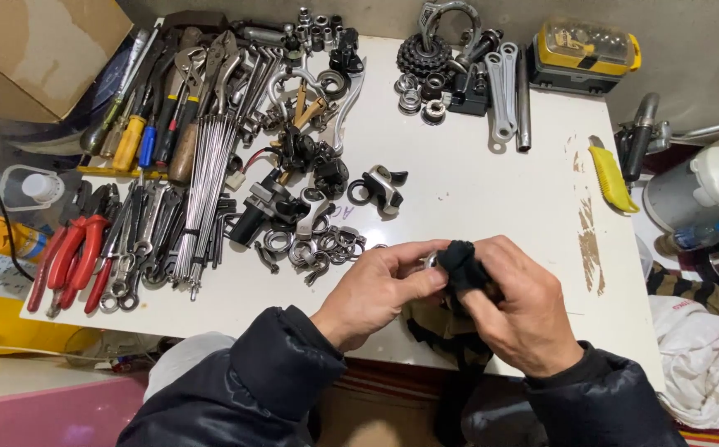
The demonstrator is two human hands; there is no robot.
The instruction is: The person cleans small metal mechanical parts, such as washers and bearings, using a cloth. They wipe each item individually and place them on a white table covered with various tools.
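Over the near edge of the white table (pixel 475 207), my left hand (pixel 380 290) pinches a small shiny metal part (pixel 431 261) between thumb and fingers. My right hand (pixel 517 306) presses a black cloth (pixel 459 263) against that part, with the rest of the cloth hanging down below my hands. Both hands touch each other at the part. Most of the metal part is hidden by the cloth and fingers.
Several metal rings (pixel 318 247) and black bicycle parts (pixel 380 189) lie just beyond my hands. A bundle of spokes (pixel 206 190), wrenches, screwdrivers and red pliers (pixel 70 261) fill the table's left side. A sprocket cluster (pixel 424 55), a yellow case (pixel 584 51) and a yellow knife (pixel 609 175) lie farther back and right.
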